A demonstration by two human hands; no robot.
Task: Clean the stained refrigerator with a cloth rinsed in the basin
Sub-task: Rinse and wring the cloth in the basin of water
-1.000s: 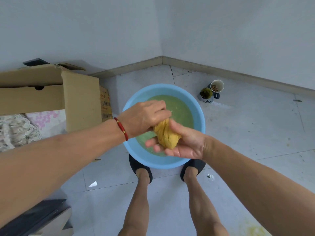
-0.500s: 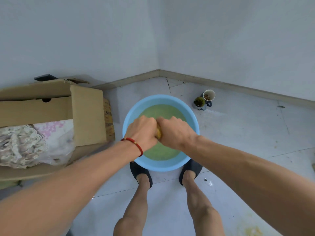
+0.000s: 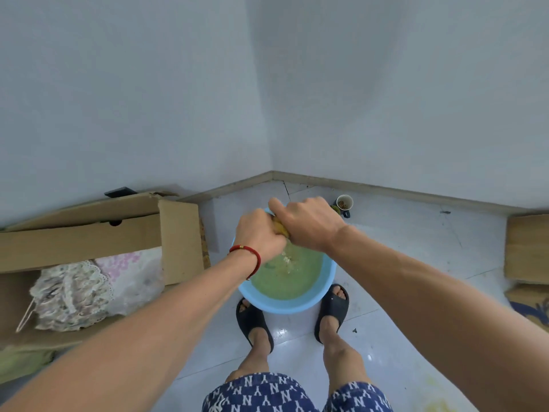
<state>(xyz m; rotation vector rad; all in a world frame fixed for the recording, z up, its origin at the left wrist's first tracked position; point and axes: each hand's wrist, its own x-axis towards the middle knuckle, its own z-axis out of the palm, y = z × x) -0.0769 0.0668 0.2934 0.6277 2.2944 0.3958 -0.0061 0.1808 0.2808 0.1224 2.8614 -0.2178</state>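
We hold the yellow cloth point(image 3: 280, 228) between both hands above the far half of the blue basin point(image 3: 328, 281). The left hand point(image 3: 258, 233) has its grip curled tight around the near end of the cloth; the right hand point(image 3: 306, 223) has its grip curled around the far end, knuckles up, and the two fists touch. Only a small wedge of cloth shows between the fists; the rest is hidden inside them. The basin stands on the tiled floor point(image 3: 416, 263) just ahead of our feet in dark slippers point(image 3: 332, 307) and holds cloudy green water point(image 3: 289, 278), with drips breaking its surface below the fists. Our forearms cover the basin's left rim and part of its far rim. An open cardboard box point(image 3: 175, 233) stands just left of the basin, a cup point(image 3: 344, 202) lies beyond it near the wall corner, and more cardboard point(image 3: 525, 248) is cut off at the right edge. Open floor lies to the right of the basin.
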